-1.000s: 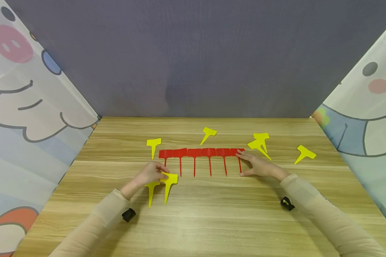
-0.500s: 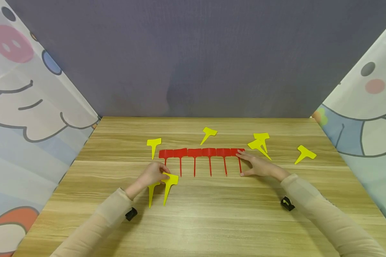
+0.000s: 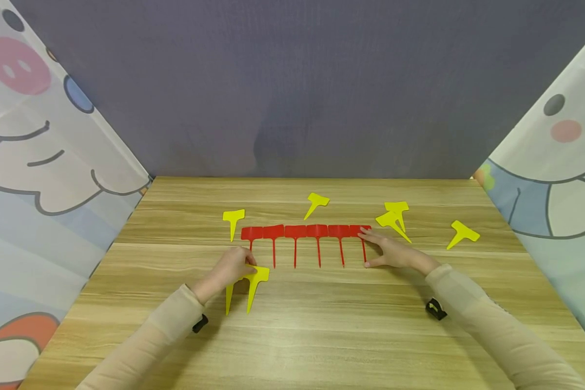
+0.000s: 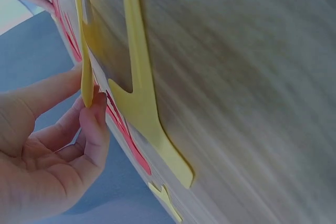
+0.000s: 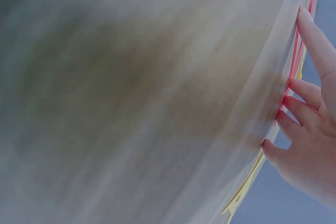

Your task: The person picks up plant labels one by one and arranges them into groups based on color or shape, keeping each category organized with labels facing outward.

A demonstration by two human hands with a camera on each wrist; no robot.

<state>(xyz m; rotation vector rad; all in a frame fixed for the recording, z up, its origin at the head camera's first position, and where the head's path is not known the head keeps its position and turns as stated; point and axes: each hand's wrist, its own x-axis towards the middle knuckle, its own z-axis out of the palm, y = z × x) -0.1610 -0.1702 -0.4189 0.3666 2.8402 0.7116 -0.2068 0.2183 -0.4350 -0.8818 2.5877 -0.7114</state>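
Note:
My left hand [image 3: 230,265] pinches a yellow T-shaped plant label [image 3: 257,275] by its head between thumb and fingers. In the left wrist view this label [image 4: 87,77] stands edge-on, tilted up over the wood. Just left of it a second yellow plant label [image 3: 229,300] lies flat, its head partly hidden by the hand. Beyond runs a row of several red T-shaped plant labels [image 3: 295,232], heads side by side and stems toward me. My right hand [image 3: 395,253] rests with spread fingers on the rightmost red label [image 3: 355,229], fingertips on its head and thumb beside its stem tip.
More yellow plant labels lie scattered behind the row: one at left [image 3: 233,218], one at centre [image 3: 317,201], an overlapping pair [image 3: 396,207] and one at far right [image 3: 460,233]. A grey panel [image 3: 302,97] backs the wooden table [image 3: 322,336]; printed curtains flank it.
My left hand has shifted slightly right, and the held label has dipped a little lower, close beside the flat yellow one. The right hand and the red row stay put.

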